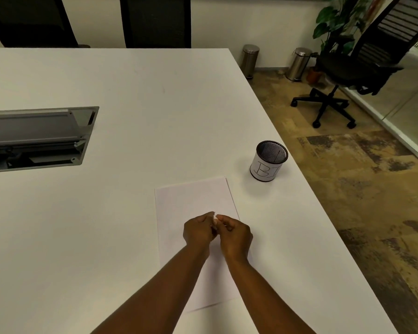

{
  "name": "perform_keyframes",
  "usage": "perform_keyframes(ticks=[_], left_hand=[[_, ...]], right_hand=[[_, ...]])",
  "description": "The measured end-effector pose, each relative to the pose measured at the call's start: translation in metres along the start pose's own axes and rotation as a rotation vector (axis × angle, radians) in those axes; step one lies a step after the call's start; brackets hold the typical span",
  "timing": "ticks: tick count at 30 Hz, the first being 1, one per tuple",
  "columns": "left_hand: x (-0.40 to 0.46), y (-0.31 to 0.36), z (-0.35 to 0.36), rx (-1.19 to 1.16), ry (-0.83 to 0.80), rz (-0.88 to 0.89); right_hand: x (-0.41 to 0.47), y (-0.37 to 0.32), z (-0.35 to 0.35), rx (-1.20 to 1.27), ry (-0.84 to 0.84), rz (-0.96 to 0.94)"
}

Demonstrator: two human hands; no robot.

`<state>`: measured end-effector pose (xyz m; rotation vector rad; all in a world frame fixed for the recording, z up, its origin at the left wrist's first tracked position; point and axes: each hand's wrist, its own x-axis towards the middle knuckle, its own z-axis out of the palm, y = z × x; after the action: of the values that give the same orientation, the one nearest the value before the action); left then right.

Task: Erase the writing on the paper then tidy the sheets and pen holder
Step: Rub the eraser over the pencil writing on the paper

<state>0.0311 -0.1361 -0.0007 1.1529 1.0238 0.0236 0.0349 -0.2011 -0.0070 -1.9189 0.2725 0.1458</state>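
White paper sheets (193,201) lie on the white table (130,92) near its right edge; I see no writing on the visible part. My left hand (197,233) and my right hand (235,235) meet above the middle of the sheets. Both pinch a small white eraser (214,218) between their fingertips. A black mesh pen holder (268,161), wrapped in white paper lettered "B", stands upright beyond the sheets to the right and looks empty.
An open grey cable hatch (39,138) is set into the table at the left. The table's right edge runs diagonally past the holder. On the floor stand a black office chair (348,68), two steel bins (250,60) and a plant (336,18).
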Motion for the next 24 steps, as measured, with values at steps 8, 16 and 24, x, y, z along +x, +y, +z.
perform_keyframes(ticks=[8, 16, 24], left_hand=[[-0.007, -0.013, 0.013, 0.022, 0.128, 0.034], [0.001, -0.011, 0.001, 0.218, 0.166, 0.177], [0.014, -0.013, -0.012, 0.581, 0.039, 0.495]], right_hand=[[0.006, 0.007, 0.005, 0.041, 0.052, 0.011], [0.037, 0.007, 0.001, 0.054, 0.105, -0.03], [0.114, 0.007, -0.031, -0.05, 0.24, 0.095]])
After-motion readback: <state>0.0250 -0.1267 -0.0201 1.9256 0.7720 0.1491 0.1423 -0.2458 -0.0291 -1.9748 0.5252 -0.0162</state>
